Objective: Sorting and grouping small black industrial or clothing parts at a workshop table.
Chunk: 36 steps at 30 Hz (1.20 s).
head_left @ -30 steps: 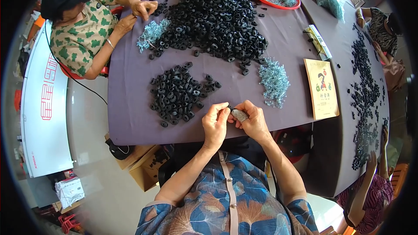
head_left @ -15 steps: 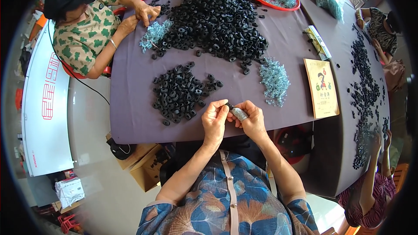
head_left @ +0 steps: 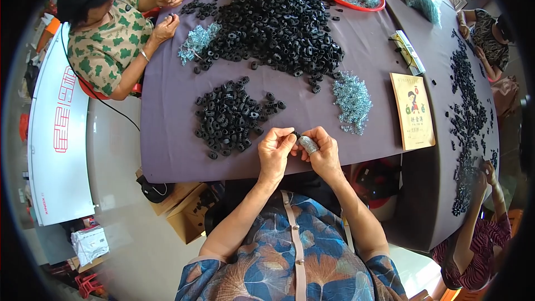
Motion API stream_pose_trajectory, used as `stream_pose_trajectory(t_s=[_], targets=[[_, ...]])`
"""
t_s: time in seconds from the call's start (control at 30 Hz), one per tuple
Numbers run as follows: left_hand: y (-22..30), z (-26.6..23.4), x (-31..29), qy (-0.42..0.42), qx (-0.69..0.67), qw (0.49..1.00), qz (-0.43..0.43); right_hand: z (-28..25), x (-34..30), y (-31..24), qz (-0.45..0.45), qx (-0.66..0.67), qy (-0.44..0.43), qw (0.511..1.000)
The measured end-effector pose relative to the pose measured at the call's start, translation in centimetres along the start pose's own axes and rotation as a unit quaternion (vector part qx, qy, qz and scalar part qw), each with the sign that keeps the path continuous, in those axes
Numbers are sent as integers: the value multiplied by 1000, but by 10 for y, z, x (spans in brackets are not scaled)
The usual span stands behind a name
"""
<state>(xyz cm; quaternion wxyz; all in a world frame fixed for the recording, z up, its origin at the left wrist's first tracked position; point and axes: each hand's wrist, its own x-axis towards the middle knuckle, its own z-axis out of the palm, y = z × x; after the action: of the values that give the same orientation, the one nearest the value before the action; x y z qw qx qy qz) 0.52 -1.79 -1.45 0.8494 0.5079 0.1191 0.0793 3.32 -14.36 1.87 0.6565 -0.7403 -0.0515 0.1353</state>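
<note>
Close to the table's front edge, my left hand (head_left: 274, 153) pinches a small black plastic part (head_left: 296, 134) between thumb and fingertips. Meeting it from the other side is my right hand (head_left: 326, 156), fingers closed, with a silver-grey wrap (head_left: 308, 145) around one digit. Whatever sits between the right fingertips is hidden. Beyond my left hand lies a small heap of black ring-shaped plastic parts (head_left: 225, 117). A pile of clear bluish small pieces (head_left: 352, 103) lies beyond my right hand.
A large mound of black parts (head_left: 273, 17) covers the table's far middle. Nearby are a red-rimmed tray (head_left: 383, 4) of clear pieces, a booklet (head_left: 412, 111) and a power strip (head_left: 409, 53). One co-worker (head_left: 106, 44) sits at left; others work at right.
My hands stay together in nearly the same place, with a slight shift of the fingers. The left co-worker's hands have moved apart and away from the clear pieces.
</note>
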Motion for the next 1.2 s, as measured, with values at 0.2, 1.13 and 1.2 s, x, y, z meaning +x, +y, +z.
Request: stream_pose_trajectory(t_s=[0.2, 1.13, 1.2], targets=[[-3, 4, -5, 3, 45, 997, 55, -6, 3, -2, 11, -22, -34, 999], [14, -4, 2, -28, -63, 995, -66, -6, -2, 15, -49, 22, -50, 997], [17, -3, 3, -29, -62, 995, -78, -9, -3, 15, -74, 18, -51, 996]])
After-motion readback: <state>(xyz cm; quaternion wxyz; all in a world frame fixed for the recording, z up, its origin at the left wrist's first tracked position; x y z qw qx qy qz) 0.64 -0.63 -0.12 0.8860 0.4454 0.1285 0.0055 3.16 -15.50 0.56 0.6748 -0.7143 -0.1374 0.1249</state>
